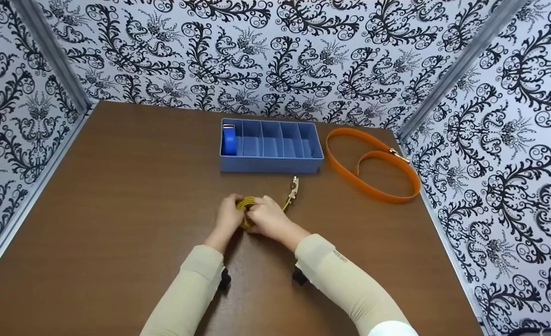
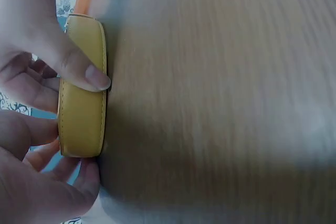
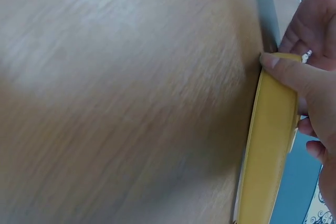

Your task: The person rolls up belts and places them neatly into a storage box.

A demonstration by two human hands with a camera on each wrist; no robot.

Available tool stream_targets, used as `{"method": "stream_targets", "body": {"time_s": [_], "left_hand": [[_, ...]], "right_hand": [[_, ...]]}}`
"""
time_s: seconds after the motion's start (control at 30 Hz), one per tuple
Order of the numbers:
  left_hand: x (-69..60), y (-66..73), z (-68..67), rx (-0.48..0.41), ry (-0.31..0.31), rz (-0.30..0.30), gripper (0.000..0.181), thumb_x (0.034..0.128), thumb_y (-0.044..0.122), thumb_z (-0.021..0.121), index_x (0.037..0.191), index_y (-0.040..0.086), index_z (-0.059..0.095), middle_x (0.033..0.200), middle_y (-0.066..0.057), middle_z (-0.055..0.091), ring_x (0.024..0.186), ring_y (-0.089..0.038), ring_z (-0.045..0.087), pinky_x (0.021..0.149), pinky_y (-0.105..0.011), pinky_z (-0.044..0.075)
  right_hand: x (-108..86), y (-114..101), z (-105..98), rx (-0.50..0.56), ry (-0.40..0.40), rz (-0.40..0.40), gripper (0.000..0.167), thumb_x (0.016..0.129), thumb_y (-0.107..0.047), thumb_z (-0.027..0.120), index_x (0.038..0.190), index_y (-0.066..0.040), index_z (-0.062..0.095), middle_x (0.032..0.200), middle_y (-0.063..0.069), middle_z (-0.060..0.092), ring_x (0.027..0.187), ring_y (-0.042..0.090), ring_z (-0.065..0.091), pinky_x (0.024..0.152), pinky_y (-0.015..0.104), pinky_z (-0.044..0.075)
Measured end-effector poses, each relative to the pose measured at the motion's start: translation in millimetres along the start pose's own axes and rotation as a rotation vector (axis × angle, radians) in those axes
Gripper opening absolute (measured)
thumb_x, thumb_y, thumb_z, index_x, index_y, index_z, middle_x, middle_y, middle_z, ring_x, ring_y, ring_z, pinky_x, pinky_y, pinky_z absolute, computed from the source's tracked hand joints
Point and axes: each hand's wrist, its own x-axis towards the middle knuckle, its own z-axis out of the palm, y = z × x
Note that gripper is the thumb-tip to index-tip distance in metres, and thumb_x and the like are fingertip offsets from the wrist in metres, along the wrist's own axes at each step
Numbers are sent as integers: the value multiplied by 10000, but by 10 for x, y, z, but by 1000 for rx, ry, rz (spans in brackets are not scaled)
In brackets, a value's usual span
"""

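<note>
Head view: white walls (image 1: 257, 56) with black scrollwork stand round a brown wooden table (image 1: 116, 210). Two beige sleeves (image 1: 187, 289) reach in from the near side. Blue box (image 1: 271, 164), divided into compartments, sits toward the back of the table. Right of it, an orange strap (image 1: 374, 192) lies in loose loops.

Left hand (image 1: 229, 214) and right hand (image 1: 268, 217) meet in front of the box, fingers bent round opposite sides of one coil, each gripping it; little gap in either grasp. That coil is a yellow strap (image 1: 246, 201), wound up and held on edge at the table, nearer than the box. Wrist views show stitching along its edges and a thumb laid on its flat outer face.

Blue roll (image 1: 229, 141) stands in the box's leftmost compartment. Smallest: silver clip (image 1: 399, 155) on the orange strap; gold clip (image 1: 293, 187) ending the yellow strap's free tail, beyond the right hand.
</note>
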Motion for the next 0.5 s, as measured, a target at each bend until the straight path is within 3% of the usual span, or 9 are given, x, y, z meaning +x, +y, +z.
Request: {"method": "stream_targets", "body": {"time_s": [0.2, 0.33, 0.5], "left_hand": [[33, -16, -19, 12, -94, 111, 248, 866, -124, 586, 1096, -85, 668, 1114, -232, 650, 1101, -385, 580, 960, -465, 450], [73, -47, -69, 59, -173, 157, 246, 893, -102, 587, 1113, -50, 684, 1130, -203, 661, 1115, -373, 582, 972, -467, 442], [121, -62, -108, 98, -250, 192, 247, 905, -73, 597, 1127, -26, 694, 1139, -184, 669, 1115, -361, 589, 966, -462, 450]], "right_hand": [[-80, 111, -68, 31, -29, -102, 317, 683, -450, 812, 879, -211, 743, 862, -98, 692, 865, 189, 512, 741, 361, 372], [-119, 210, -105, 50, -41, -178, 168, 787, -259, 777, 954, -254, 768, 942, -129, 695, 864, 176, 502, 770, 353, 369], [-103, 260, -109, 48, -51, -218, 202, 856, -84, 654, 890, -241, 777, 882, -131, 687, 866, 167, 502, 788, 344, 374]]}}
